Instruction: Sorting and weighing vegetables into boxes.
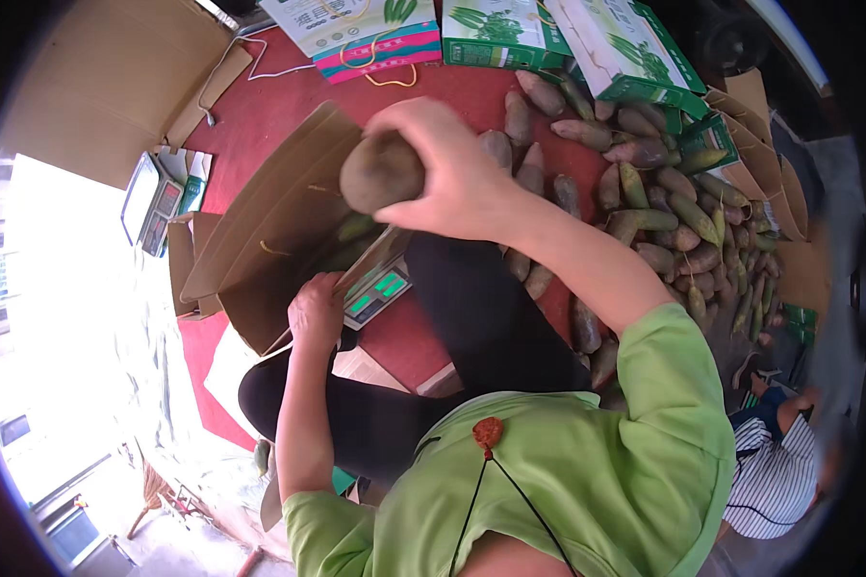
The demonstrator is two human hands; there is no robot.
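My right hand (457,178) is wrapped round a thick greyish-brown radish (383,173), seen end-on and blurred, above the mouth of a tall cardboard box (260,207). At the box's near edge, my left hand (316,310) has its fingers closed over the cardboard rim. Inside the box, green radishes (356,229) show in part; its bottom is hidden. A digital scale (377,293) with lit green displays is beside and partly behind the box wall. Whether the box rests on it I cannot tell.
A large heap of purple and green radishes (688,216) spreads over the red cloth (269,87) to the right. Printed gift boxes (500,34) line the far side. Another scale (154,204) stands at left. A person in a striped shirt (775,486) is at lower right.
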